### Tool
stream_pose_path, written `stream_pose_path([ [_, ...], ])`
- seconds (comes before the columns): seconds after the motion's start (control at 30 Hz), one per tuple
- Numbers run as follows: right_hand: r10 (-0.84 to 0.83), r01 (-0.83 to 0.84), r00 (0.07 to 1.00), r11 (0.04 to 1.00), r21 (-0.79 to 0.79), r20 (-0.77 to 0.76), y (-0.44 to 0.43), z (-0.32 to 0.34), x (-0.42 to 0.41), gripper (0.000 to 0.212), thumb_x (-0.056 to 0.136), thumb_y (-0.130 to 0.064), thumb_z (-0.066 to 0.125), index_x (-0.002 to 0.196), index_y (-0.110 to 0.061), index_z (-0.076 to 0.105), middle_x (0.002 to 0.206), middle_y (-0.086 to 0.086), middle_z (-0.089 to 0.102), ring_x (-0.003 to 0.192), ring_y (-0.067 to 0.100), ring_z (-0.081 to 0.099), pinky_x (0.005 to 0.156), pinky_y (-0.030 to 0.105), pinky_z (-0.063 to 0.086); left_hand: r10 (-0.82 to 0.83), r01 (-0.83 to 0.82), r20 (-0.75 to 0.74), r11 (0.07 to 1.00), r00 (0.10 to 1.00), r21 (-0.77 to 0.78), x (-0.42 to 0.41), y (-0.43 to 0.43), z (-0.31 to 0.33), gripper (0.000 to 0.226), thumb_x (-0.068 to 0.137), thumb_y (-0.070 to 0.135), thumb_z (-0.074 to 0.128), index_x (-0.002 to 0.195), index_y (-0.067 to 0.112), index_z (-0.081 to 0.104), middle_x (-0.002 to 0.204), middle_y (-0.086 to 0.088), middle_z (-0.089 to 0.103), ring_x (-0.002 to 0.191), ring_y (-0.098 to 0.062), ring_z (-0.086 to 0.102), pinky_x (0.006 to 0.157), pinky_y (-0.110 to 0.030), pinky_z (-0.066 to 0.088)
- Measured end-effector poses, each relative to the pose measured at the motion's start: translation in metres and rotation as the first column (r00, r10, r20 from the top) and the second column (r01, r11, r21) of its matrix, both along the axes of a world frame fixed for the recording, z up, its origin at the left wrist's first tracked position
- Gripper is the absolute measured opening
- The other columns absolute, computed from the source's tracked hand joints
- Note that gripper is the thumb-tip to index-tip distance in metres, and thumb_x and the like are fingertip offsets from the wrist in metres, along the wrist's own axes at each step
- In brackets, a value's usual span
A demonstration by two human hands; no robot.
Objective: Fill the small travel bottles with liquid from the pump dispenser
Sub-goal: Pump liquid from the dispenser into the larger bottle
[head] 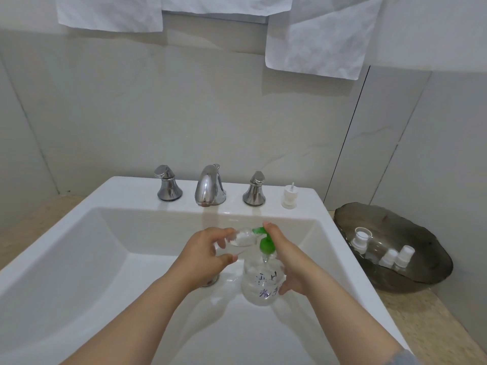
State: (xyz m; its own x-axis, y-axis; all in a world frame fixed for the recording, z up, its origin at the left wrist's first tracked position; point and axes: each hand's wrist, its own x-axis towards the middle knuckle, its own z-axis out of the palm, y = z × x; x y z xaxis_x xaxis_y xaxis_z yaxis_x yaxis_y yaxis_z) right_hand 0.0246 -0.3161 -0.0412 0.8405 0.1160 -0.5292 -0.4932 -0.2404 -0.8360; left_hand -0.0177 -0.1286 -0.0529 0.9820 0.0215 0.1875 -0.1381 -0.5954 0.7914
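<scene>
Over the white sink basin (79, 259), my left hand (208, 252) grips a small clear travel bottle (243, 237), holding it sideways with its mouth at the green pump nozzle (259, 231). My right hand (286, 262) wraps round the clear pump dispenser (259, 283), which bears handwritten marks, and its thumb lies on the green pump head (265, 246). A white travel-bottle cap (289, 196) stands on the sink deck at the right of the taps.
A chrome spout (209, 185) with two chrome handles (168, 187) (255, 189) lines the back of the sink. A dark glass dish (411, 233) on the counter at right holds three small white-capped bottles (390, 255). White towels (321, 40) hang above.
</scene>
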Motion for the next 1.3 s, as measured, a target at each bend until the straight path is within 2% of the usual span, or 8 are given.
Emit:
stream_pose_path([
  [0.13,0.005,-0.004,1.000,1.000,0.010,-0.022,0.0008,-0.0004,0.0020,0.073,0.084,-0.074,0.041,0.143,-0.030,0.037,0.147,0.004,0.038,0.139,0.038,0.028,0.104,0.066,0.026,-0.002,0.002,0.006,1.000,1.000,-0.009,0.0004,-0.0001,0.0018,0.038,0.076,0.021,0.076,0.103,0.043,0.060,0.094,0.007,0.057,0.068,-0.011,0.048,0.068,-0.019,0.043],
  [0.37,-0.023,0.023,1.000,1.000,-0.008,-0.019,0.0022,0.0004,0.0003,0.077,0.084,-0.074,0.041,0.145,-0.027,0.035,0.147,0.005,0.036,0.140,0.039,0.026,0.104,0.066,0.027,0.009,-0.009,-0.002,1.000,1.000,-0.005,0.0007,-0.0006,0.0009,0.041,0.077,0.021,0.075,0.112,0.036,0.062,0.095,0.005,0.057,0.069,-0.011,0.048,0.068,-0.018,0.043],
  [0.57,-0.023,0.023,1.000,1.000,-0.019,0.003,0.0050,-0.0002,-0.0003,0.075,0.084,-0.073,0.043,0.142,-0.025,0.039,0.142,0.004,0.041,0.135,0.041,0.034,0.101,0.068,0.030,0.008,-0.008,0.001,1.000,1.000,0.017,0.0001,-0.0010,-0.0006,0.041,0.077,0.022,0.075,0.114,0.035,0.062,0.095,0.005,0.058,0.070,-0.011,0.048,0.067,-0.016,0.041],
  [0.7,-0.014,0.015,1.000,0.999,-0.037,0.023,0.0031,0.0027,-0.0015,0.062,0.090,-0.065,0.041,0.135,-0.022,0.045,0.129,0.005,0.048,0.118,0.039,0.044,0.096,0.064,0.035,0.006,-0.006,-0.014,1.000,1.000,0.030,-0.0006,-0.0012,-0.0024,0.046,0.078,0.022,0.075,0.120,0.032,0.060,0.097,0.006,0.057,0.067,-0.009,0.049,0.067,-0.016,0.041],
  [0.87,-0.006,0.008,0.999,0.999,-0.050,0.049,0.0032,0.0064,-0.0053,0.053,0.095,-0.058,0.039,0.133,-0.022,0.047,0.123,0.005,0.048,0.105,0.034,0.042,0.085,0.057,0.040,-0.007,0.009,-0.034,0.999,0.999,0.041,-0.0029,-0.0018,-0.0036,0.040,0.078,0.021,0.074,0.115,0.031,0.063,0.097,0.004,0.056,0.066,-0.009,0.048,0.070,-0.024,0.047],
  [1.0,-0.010,0.013,0.998,0.999,-0.053,0.060,0.0036,0.0053,-0.0057,0.052,0.095,-0.059,0.038,0.133,-0.025,0.046,0.124,0.003,0.045,0.116,0.035,0.041,0.094,0.062,0.038,-0.003,0.004,-0.042,0.999,0.999,0.034,-0.0042,-0.0021,-0.0030,0.036,0.079,0.021,0.074,0.112,0.032,0.063,0.098,0.003,0.056,0.065,-0.007,0.048,0.069,-0.026,0.049],
  [1.23,-0.021,0.023,0.998,0.999,-0.044,0.059,0.0018,-0.0019,-0.0033,0.059,0.091,-0.066,0.039,0.135,-0.026,0.045,0.126,0.000,0.044,0.111,0.031,0.039,0.097,0.064,0.035,-0.001,0.002,-0.044,1.000,0.999,0.022,-0.0040,-0.0024,-0.0013,0.038,0.077,0.021,0.075,0.112,0.031,0.063,0.098,0.002,0.058,0.070,-0.012,0.050,0.074,-0.024,0.046],
  [1.3,-0.013,0.014,0.999,0.999,-0.030,0.037,0.0018,-0.0014,-0.0028,0.064,0.089,-0.069,0.040,0.137,-0.028,0.043,0.129,-0.001,0.043,0.124,0.034,0.039,0.099,0.065,0.032,0.000,0.000,-0.038,1.000,0.999,0.005,-0.0036,-0.0018,0.0001,0.038,0.077,0.020,0.075,0.110,0.034,0.062,0.097,0.003,0.058,0.068,-0.011,0.049,0.072,-0.022,0.045],
])
